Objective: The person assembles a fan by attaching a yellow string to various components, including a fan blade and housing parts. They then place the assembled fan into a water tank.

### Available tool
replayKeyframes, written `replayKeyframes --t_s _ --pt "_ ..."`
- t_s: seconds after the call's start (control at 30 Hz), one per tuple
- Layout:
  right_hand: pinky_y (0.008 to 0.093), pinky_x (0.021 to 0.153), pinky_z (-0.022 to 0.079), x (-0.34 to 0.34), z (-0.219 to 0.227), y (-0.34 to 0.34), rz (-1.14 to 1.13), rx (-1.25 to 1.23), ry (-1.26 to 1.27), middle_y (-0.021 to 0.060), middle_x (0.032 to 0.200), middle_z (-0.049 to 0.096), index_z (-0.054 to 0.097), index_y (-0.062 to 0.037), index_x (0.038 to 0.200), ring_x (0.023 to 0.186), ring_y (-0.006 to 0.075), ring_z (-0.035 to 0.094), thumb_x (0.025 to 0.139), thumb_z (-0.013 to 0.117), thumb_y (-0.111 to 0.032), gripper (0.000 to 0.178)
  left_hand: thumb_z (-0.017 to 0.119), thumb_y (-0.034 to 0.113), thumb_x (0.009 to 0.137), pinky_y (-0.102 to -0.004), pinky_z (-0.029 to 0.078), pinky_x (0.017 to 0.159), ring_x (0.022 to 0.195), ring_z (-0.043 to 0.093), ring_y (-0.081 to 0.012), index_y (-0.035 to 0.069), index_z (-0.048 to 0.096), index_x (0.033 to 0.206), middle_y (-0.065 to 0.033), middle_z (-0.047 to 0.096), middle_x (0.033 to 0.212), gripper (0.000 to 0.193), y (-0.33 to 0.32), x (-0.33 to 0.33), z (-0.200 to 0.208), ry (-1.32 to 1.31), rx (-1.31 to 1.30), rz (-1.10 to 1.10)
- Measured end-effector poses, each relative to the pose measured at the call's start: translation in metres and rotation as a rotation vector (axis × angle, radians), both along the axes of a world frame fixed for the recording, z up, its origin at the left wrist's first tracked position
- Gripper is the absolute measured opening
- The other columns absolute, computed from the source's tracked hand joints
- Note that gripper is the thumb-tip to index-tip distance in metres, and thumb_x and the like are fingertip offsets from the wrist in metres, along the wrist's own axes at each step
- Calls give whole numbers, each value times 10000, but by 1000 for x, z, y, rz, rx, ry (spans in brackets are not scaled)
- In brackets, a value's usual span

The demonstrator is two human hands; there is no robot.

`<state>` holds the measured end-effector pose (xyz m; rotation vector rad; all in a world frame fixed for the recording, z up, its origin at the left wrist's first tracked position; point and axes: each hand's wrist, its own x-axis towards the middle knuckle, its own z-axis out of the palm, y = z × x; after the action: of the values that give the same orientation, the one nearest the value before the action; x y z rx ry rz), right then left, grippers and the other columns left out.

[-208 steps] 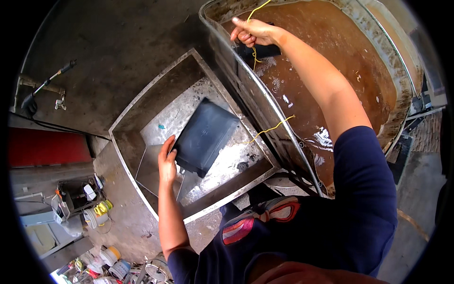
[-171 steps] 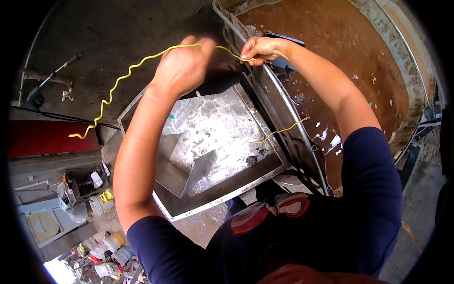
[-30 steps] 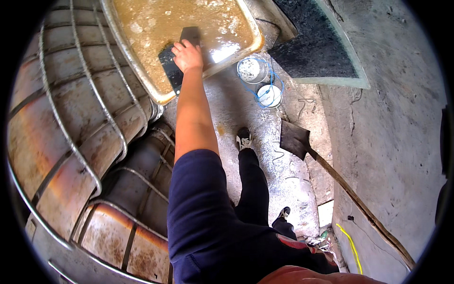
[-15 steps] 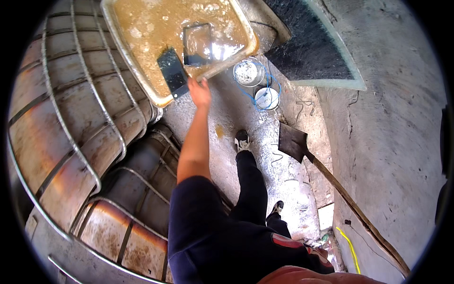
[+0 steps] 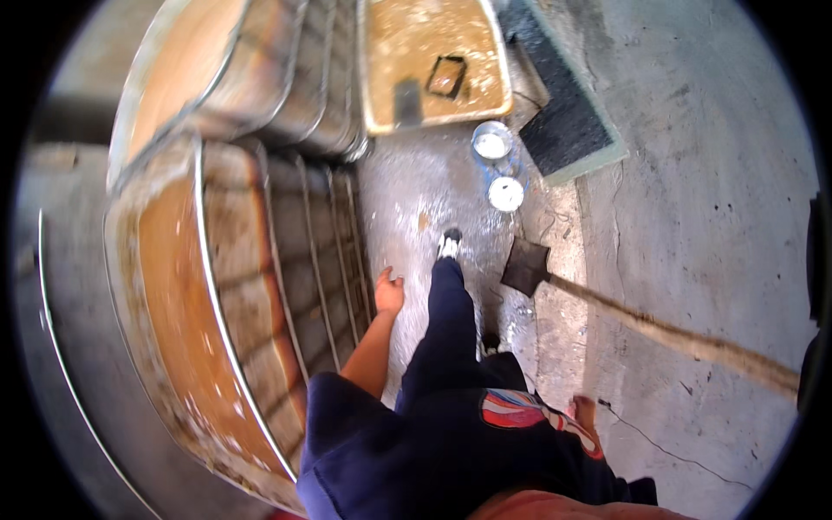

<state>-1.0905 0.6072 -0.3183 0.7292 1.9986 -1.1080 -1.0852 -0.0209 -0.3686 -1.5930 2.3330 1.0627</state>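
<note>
My left hand hangs over the wet floor beside the caged tank, fingers apart and nothing in it. Ahead of it stands a large pale tub of cloudy brown water. A dark flat rectangular panel lies in the tub by its near edge. To the right of the panel, a dark rectangular frame sits in the water, brown showing through its middle. Close by my body on the right, only a small part of my right hand shows; its fingers cannot be made out.
Metal-barred tanks line the left, the nearer one holding orange-brown liquid. Two small buckets stand right of the tub, with blue cord around them. A shovel leans across the right side. Beyond is a dark-topped slab.
My left hand has let go of the dark panel, which now lies in the tub, and has drawn back toward me. The view has shifted, showing more of the tanks.
</note>
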Motion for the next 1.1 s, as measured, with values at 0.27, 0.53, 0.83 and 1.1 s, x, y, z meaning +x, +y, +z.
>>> replayKeyframes --t_s 0.27,0.53,0.83,1.1 --pt "243 439 437 -87 24 -59 481 -219 142 40 713 602 596 -50 934 519 133 564 927 537 -283 240 591 256 820 -403 394 988 1179 492 -344 46 513 1231 -198 520 1268 468 224 432 37 -184 64 555" --pt "257 464 456 49 71 -157 1132 -189 -27 60 773 623 611 -74 966 573 156 607 876 578 -203 160 559 300 828 -417 395 992 1153 501 -364 54 493 1258 -218 532 1233 500 554 698 126 -270 63 1257" --pt "240 529 473 407 117 -259 1942 -407 -71 24 816 622 605 -72 1035 599 115 578 907 562 -193 182 567 262 818 -406 413 971 1151 520 -340 29 491 1265 -212 554 1219 511 1003 784 170 -415 463 1946" --pt "247 500 462 752 138 -179 2467 -319 -142 57 847 634 606 -55 1037 584 136 596 870 597 -160 197 590 269 828 -385 409 972 1146 530 -340 11 513 1241 -216 560 1216 493 1110 879 143 -28 211 2443"
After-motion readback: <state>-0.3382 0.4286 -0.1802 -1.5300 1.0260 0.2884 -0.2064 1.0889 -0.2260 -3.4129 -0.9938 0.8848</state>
